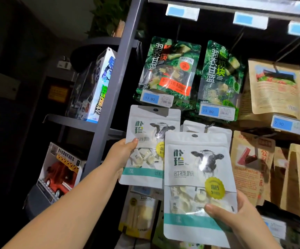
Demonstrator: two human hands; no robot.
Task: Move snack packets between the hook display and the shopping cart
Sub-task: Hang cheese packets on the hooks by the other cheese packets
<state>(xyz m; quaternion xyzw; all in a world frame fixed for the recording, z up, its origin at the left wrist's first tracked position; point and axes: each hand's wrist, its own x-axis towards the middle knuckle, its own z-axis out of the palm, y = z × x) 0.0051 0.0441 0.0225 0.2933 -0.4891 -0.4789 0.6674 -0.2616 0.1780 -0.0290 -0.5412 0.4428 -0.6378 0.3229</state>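
Left hand (120, 159): I grip the rear white packet (145, 133) by its left edge, thumb on its front.
Right hand (239, 220): I pinch the front white packet (197, 177) at its lower right, thumb on its front.
Position: both packets upright before the hook display (112, 87), the front one overlapping the rear one's right side.

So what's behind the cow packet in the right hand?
Behind the cow packet a matching packet hangs on a hook; only its top shows. It also covers the right edge of the left packet in the left hand. The rest is hidden.
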